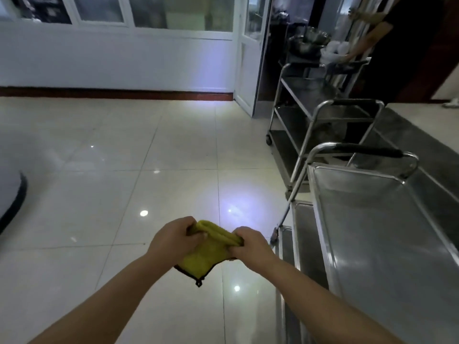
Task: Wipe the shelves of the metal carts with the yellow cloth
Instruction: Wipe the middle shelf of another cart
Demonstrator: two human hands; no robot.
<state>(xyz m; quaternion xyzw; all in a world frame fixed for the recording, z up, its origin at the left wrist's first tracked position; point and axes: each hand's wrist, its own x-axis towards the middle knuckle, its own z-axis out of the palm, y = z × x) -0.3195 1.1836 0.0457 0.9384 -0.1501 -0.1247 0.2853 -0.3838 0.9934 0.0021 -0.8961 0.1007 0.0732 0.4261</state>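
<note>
A yellow cloth (206,254) with a dark hem hangs folded between both hands over the tiled floor. My left hand (171,238) grips its left end and my right hand (250,243) grips its right end, fingers curled into the fabric. To the right stands the nearest metal cart (372,234), its bare steel top shelf and a black-padded handle (370,150) in view. Both hands are left of this cart and apart from it. A second metal cart (330,120) with several shelves stands behind it.
A third cart (310,68) at the back right holds steel bowls and white bags, and a person in dark clothes (387,33) reaches over it. A white partition with windows (119,53) and an open door (248,60) line the back. Glossy tile floor (124,170) spreads left.
</note>
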